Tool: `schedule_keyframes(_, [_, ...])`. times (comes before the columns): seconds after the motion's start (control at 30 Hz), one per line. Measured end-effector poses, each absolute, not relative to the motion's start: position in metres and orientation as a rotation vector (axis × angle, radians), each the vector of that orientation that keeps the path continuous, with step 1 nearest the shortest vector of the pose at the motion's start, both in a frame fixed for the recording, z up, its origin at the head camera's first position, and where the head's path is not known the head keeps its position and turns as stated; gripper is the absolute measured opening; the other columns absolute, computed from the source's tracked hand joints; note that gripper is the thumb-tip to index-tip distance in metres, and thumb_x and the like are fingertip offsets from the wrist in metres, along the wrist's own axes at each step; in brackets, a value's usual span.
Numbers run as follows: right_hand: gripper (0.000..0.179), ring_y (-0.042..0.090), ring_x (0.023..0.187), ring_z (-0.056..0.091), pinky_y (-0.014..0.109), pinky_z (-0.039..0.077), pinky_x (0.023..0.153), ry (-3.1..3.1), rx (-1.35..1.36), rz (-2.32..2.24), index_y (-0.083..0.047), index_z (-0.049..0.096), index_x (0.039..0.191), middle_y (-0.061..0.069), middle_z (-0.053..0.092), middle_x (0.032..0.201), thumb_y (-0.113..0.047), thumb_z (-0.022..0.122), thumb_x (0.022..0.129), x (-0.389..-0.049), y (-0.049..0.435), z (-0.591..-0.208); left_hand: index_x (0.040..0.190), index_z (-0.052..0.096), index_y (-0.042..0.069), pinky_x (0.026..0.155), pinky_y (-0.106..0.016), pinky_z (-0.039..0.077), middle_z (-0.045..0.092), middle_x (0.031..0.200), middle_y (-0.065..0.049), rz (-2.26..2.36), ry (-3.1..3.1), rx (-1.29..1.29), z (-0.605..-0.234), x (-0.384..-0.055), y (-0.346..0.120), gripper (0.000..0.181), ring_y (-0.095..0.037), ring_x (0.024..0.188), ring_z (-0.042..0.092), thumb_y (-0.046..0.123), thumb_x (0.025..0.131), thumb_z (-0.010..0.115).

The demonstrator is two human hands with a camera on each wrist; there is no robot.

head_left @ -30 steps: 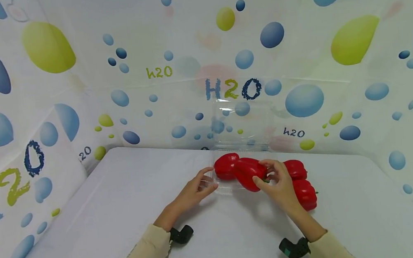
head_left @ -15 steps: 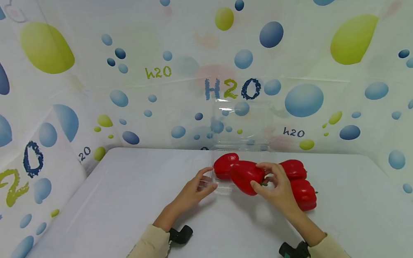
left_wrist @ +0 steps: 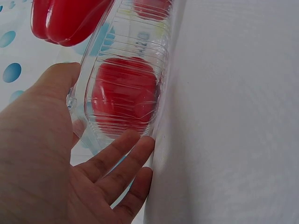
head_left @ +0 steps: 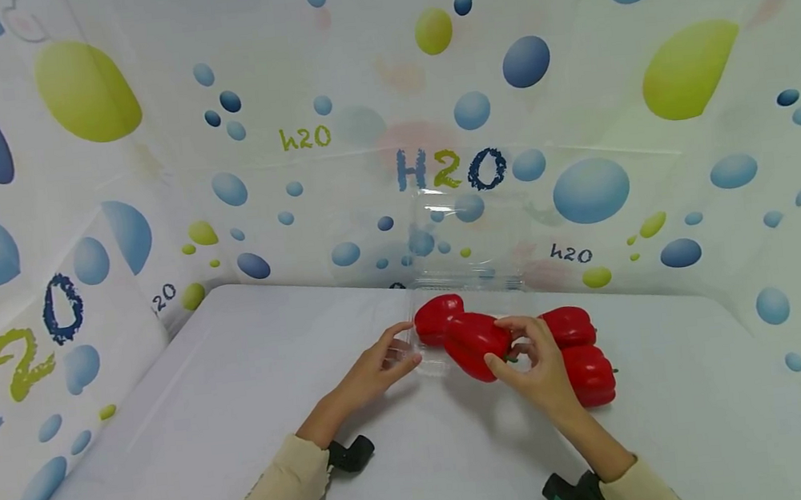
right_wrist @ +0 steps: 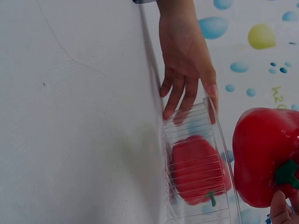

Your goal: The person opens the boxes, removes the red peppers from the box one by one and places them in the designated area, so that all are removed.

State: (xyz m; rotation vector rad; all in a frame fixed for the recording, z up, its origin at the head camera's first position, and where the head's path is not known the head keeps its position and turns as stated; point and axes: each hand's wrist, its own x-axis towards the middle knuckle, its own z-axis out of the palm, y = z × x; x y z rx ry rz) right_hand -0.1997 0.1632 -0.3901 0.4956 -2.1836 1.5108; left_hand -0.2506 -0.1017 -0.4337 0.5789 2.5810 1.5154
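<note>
A red bell pepper (head_left: 478,345) is pinched by its stem end between the thumb and fingers of my right hand (head_left: 538,361), held up above the front of a clear plastic container (left_wrist: 86,105). Another red bell pepper (head_left: 439,320) lies inside the container at its left end. My left hand (head_left: 372,377) touches that end, thumb at the rim and fingers loosely extended along the side. Green stem parts (right_wrist: 287,173) of the held pepper show in the right wrist view. Its underside is partly hidden.
Two more red bell peppers, a rear one (head_left: 570,326) and a front one (head_left: 589,375), sit on the white table (head_left: 241,394) right of the container. The container's transparent lid (head_left: 467,227) stands raised against the patterned backdrop (head_left: 323,48).
My right hand has shifted the held pepper slightly left and towards me, mostly in the first half second. My left hand stays in place at the container.
</note>
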Motion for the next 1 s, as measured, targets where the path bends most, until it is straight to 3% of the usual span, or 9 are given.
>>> schedule_keyframes(1.0, [0.056,0.015,0.096,0.055,0.026,0.056,0.074,-2.118,0.642,1.487,-0.005,0.060,0.117,0.008,0.058,0.118,0.000,0.083,0.066,-0.186,0.157,-0.397,0.150,0.032,0.021,0.097,-0.044,0.050,0.057,0.130,-0.011,1.555,2.540,0.634,-0.432,-0.249,-0.102,0.063,-0.027,0.116,0.057,0.032,0.095,0.062])
